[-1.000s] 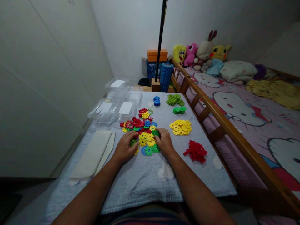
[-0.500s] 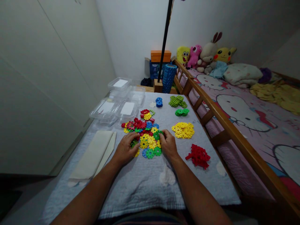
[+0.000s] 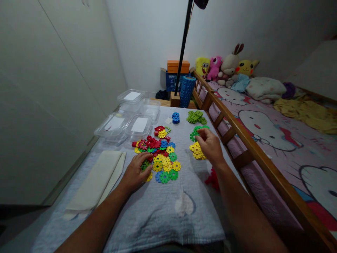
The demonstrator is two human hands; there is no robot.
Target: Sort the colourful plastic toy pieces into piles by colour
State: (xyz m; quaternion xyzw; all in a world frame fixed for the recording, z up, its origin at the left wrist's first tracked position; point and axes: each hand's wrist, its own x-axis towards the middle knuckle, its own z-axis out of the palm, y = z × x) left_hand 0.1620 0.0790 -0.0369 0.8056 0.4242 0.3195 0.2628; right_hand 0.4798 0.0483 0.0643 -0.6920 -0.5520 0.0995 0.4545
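Observation:
My left hand (image 3: 137,170) rests at the left edge of a mixed pile of interlocking plastic discs (image 3: 165,162) in red, yellow, blue and green. Its thumb and fingers are apart, curved around a green piece (image 3: 145,164) lying on the cloth. My right hand (image 3: 211,144) is over the sorted pieces on the right, pinching a green flower-shaped disc (image 3: 194,136) at its fingertips. That disc is beside the small green pile (image 3: 204,127). Yellow discs (image 3: 197,151) lie just below this hand, partly covered by it. The forearm hides much of the red pile (image 3: 212,179).
Light-green pieces (image 3: 196,117) and blue discs (image 3: 176,118) lie toward the back. Clear plastic boxes (image 3: 139,125) stand at the back left, with a folded cream cloth (image 3: 94,181) in front. A wooden bed rail (image 3: 246,144) borders the table's right side.
My right hand has moved from the mixed pile to the right and away from me, carrying a green disc to the green pile. The left hand stays by the mixed pile; the view has shifted slightly.

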